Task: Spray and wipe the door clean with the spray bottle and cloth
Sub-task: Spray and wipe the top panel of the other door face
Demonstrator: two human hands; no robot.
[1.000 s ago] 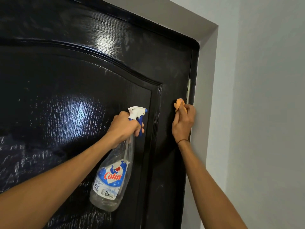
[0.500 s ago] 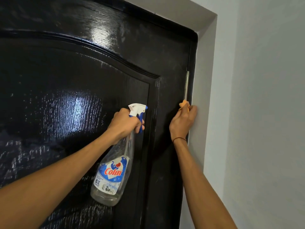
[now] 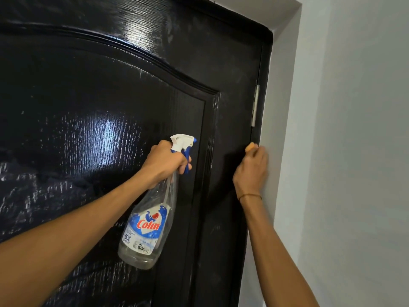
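A glossy black panelled door (image 3: 110,96) fills the left and middle of the head view, streaked with wet shine. My left hand (image 3: 164,163) grips the neck of a clear spray bottle (image 3: 147,227) with a white and blue trigger head, nozzle aimed right at the door's panel edge. My right hand (image 3: 251,171) holds an orange cloth (image 3: 250,147) against the door's right edge, just below the metal hinge (image 3: 255,105). Only a small corner of the cloth shows above my fingers.
A black door frame (image 3: 266,63) runs along the door's right edge. Beyond it stand the pale grey reveal (image 3: 281,129) and a pale wall (image 3: 354,151) on the right.
My right hand with the cloth has slid down the door's right edge, away from the hinge. My left hand and the bottle have stayed in about the same place.
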